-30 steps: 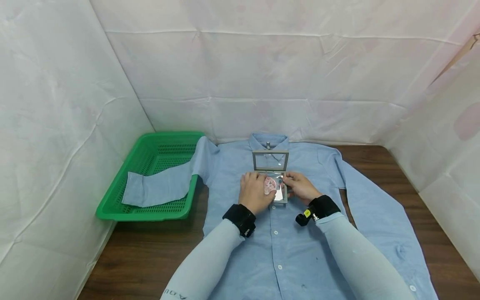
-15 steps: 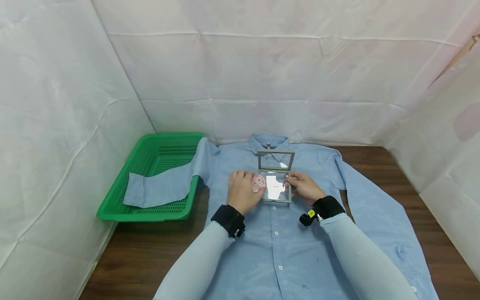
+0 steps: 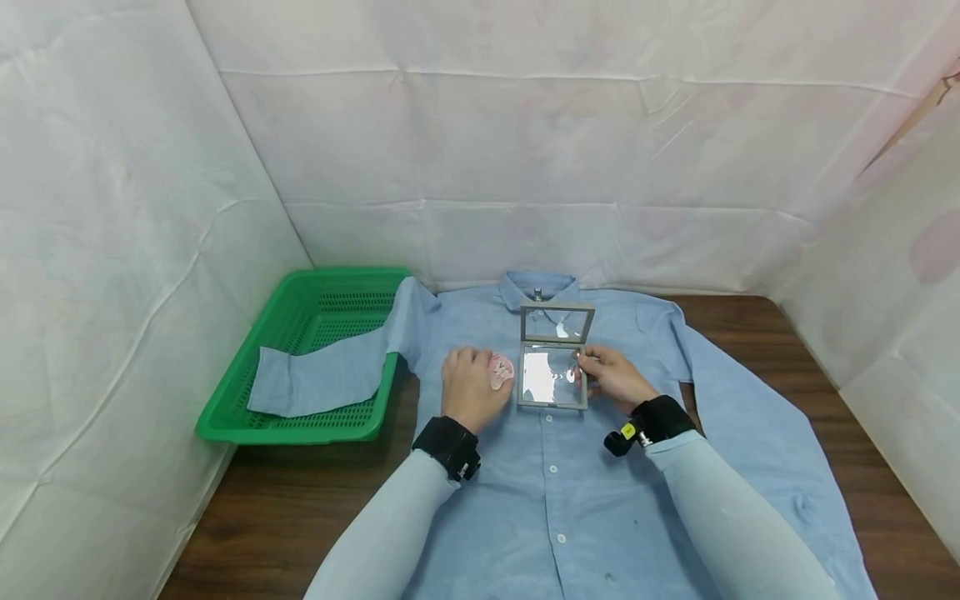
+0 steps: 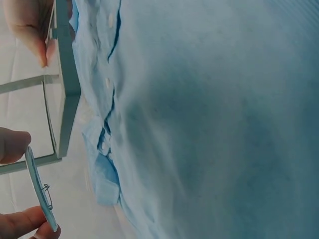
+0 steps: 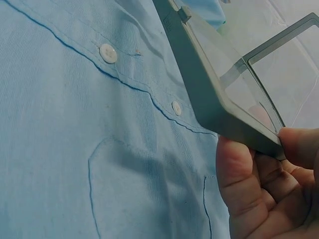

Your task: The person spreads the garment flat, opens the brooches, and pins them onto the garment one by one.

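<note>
My left hand (image 3: 471, 390) pinches a round pin badge (image 3: 500, 372) with a pink patterned face. In the left wrist view, thumb and fingertips grip the badge (image 4: 40, 189) at opposite edges, and a safety pin shows on its back. To the right of it, my right hand (image 3: 617, 379) holds a grey hinged display case (image 3: 552, 377) by its right edge, thumb on top and fingers beneath. The case's lid stands raised, and clear film fills both frames. In the right wrist view the case (image 5: 214, 99) is tilted, raised above a light blue shirt (image 3: 558, 500).
The buttoned shirt lies spread on a dark wooden table (image 3: 300, 517), collar toward the back. Its left-side sleeve (image 3: 322, 375) drapes into a green plastic basket (image 3: 285, 433). White sheeting (image 3: 480, 150) hangs behind and at both sides.
The badge has moved left in my left hand, away from over the case, leaving a gap between them. My right hand and the case have shifted slightly right.
</note>
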`<state>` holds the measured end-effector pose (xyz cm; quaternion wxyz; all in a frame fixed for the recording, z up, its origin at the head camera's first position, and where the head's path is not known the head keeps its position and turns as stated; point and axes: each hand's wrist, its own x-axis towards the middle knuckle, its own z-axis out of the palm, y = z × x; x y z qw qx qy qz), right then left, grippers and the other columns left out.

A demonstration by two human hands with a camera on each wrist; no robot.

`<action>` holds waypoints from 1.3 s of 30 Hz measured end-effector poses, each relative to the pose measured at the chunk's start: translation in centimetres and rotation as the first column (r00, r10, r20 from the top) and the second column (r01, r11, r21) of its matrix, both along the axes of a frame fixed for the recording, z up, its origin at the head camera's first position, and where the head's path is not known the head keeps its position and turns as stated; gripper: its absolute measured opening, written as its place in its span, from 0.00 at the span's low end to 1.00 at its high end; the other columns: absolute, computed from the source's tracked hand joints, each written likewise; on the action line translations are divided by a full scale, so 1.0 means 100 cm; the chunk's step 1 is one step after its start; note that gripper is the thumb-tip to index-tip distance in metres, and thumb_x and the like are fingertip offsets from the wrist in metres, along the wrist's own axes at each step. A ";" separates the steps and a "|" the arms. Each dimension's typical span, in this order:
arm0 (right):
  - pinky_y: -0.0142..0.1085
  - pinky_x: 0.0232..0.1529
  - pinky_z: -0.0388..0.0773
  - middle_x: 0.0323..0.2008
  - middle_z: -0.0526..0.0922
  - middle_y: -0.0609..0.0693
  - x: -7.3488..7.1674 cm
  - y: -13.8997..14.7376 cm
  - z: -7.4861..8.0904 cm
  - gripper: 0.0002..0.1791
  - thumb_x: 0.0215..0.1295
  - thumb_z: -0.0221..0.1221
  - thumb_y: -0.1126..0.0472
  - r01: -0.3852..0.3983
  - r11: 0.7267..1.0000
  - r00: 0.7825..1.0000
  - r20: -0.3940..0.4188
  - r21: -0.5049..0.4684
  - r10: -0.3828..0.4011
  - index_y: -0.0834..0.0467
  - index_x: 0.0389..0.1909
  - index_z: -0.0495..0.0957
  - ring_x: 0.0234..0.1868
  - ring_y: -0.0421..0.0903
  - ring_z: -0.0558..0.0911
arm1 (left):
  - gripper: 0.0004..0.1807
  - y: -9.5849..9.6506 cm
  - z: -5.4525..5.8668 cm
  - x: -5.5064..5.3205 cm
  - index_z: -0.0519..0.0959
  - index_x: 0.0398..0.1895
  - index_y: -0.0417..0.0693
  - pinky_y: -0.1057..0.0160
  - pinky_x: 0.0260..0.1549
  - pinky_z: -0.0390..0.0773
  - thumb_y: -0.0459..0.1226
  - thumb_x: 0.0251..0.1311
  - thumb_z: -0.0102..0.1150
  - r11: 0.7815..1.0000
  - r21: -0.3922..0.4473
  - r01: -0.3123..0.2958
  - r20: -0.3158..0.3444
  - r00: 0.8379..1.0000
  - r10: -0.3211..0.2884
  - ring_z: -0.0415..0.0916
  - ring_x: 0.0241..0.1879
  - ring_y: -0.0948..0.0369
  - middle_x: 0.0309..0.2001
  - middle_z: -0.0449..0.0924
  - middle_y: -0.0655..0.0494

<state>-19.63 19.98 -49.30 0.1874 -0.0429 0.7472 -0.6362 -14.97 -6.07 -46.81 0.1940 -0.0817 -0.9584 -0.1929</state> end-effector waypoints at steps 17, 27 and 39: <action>0.46 0.35 0.76 0.37 0.76 0.57 0.005 0.017 0.000 0.21 0.78 0.42 0.56 -0.016 0.999 1.000 -0.010 -0.032 0.015 0.67 0.61 0.63 0.36 0.49 0.78 | 0.27 -0.008 -0.018 -0.005 0.82 0.44 0.42 0.53 0.39 0.70 0.53 0.48 0.71 0.998 -0.035 -0.054 0.091 0.994 0.057 0.68 0.38 0.53 0.37 0.76 0.50; 0.45 0.35 0.77 0.37 0.76 0.57 0.003 0.017 -0.001 0.21 0.78 0.43 0.56 0.005 1.000 1.000 0.003 -0.022 -0.005 0.68 0.59 0.65 0.37 0.50 0.77 | 0.25 -0.008 -0.027 -0.009 0.83 0.42 0.42 0.52 0.34 0.71 0.52 0.48 0.70 0.996 -0.052 -0.066 0.150 0.986 0.073 0.68 0.34 0.54 0.32 0.74 0.51; 0.43 0.33 0.78 0.37 0.76 0.56 0.007 0.016 -0.009 0.19 0.78 0.43 0.56 0.010 0.999 1.000 0.018 -0.049 -0.009 0.67 0.57 0.66 0.37 0.49 0.77 | 0.26 -0.008 -0.034 -0.007 0.82 0.40 0.41 0.52 0.34 0.70 0.52 0.45 0.72 0.993 -0.075 -0.086 0.207 0.973 0.099 0.68 0.33 0.54 0.30 0.72 0.51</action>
